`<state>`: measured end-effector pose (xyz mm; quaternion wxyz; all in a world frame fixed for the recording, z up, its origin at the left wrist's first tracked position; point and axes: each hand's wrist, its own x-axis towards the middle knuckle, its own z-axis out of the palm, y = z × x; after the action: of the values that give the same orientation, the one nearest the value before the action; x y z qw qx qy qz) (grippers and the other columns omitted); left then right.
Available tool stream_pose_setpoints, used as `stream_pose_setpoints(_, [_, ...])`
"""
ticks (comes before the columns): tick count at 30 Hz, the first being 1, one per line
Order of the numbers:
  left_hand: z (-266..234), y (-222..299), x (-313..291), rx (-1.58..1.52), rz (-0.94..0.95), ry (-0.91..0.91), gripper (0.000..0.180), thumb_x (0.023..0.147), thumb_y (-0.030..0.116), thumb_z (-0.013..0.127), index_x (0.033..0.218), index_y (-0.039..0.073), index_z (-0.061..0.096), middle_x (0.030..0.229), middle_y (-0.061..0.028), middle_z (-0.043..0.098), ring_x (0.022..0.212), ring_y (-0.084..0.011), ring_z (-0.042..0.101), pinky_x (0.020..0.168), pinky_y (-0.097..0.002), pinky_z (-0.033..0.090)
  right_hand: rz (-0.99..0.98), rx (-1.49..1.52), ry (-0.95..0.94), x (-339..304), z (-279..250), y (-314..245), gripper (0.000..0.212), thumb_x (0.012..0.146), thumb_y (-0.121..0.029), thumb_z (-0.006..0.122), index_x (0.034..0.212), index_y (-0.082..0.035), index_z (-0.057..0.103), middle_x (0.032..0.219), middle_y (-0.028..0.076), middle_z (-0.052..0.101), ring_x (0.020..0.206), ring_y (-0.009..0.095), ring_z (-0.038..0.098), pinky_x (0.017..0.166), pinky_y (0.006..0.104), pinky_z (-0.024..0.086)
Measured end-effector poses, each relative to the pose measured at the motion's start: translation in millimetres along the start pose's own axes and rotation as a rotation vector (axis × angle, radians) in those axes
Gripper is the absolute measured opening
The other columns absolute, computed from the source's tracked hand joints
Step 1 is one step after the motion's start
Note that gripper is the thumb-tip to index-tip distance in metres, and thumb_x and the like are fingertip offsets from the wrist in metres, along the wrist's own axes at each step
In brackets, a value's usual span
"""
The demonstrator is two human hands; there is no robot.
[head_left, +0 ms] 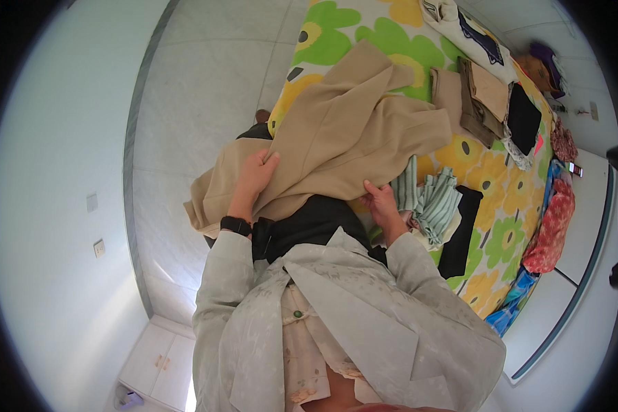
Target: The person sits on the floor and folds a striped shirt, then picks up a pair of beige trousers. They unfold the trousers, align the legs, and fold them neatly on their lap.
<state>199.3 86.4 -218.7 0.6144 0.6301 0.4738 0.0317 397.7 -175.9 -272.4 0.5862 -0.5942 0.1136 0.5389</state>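
Observation:
A large tan garment [336,123], loosely spread and creased, lies over my lap and the near left part of the bed; whether it is a coat or trousers I cannot tell. My left hand [256,177], with a black band on its wrist, is closed on the cloth at the garment's left part. At the near right edge, my right hand [382,204] pinches the fabric between thumb and fingers. Close beside that hand sits a bunched green-and-white striped garment [436,202]. A folded black cloth [463,230] lies to its right.
The bed has a flowered cover [511,185]. Folded brown and beige clothes [484,96] are stacked at the far right, beside a black folded piece [524,118]. A white garment [453,27] lies beyond. A red patterned bundle [551,233] rests along the right edge. Tiled floor [192,123] shows left.

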Motion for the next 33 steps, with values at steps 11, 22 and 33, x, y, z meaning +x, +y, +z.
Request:
stream_pose_setpoints(11, [2.3, 18.6, -46.7, -0.539, -0.043, -0.290, 0.030, 0.095, 0.023, 0.055, 0.107, -0.003, 0.062, 0.097, 0.0017, 0.061, 0.086, -0.0065, 0.052, 0.077, -0.0229, 0.043, -0.191, 0.041, -0.205, -31.6, 20.3, -41.4, 0.039, 0.086, -0.005, 0.062, 0.124, -0.002, 0.053, 0.122, 0.006, 0.059, 0.112, 0.018, 0.055, 0.096, 0.0310, 0.042])
stream_pose_setpoints(22, [17.4, 34.6, -44.6, -0.756, 0.000, -0.426, 0.036, 0.087, 0.017, 0.058, 0.116, -0.004, 0.059, 0.107, -0.0085, 0.063, 0.099, -0.0174, 0.059, 0.089, -0.0265, 0.045, -0.236, 0.266, -0.371, -41.3, 32.6, -38.3, 0.052, 0.076, 0.000, 0.053, 0.128, -0.002, 0.049, 0.125, 0.009, 0.056, 0.116, 0.024, 0.053, 0.100, 0.0363, 0.041])
stream_pose_setpoints(33, [-11.4, 25.9, -60.8, -1.100, 0.104, -0.358, 0.041, 0.083, 0.014, 0.058, 0.119, -0.006, 0.056, 0.114, -0.0151, 0.063, 0.102, -0.0221, 0.061, 0.090, -0.0300, 0.047, 0.056, 0.540, -0.810, -50.7, 62.0, -51.0, 0.050, 0.080, -0.004, 0.049, 0.130, 0.000, 0.047, 0.131, 0.013, 0.053, 0.122, 0.029, 0.049, 0.105, 0.0425, 0.036])
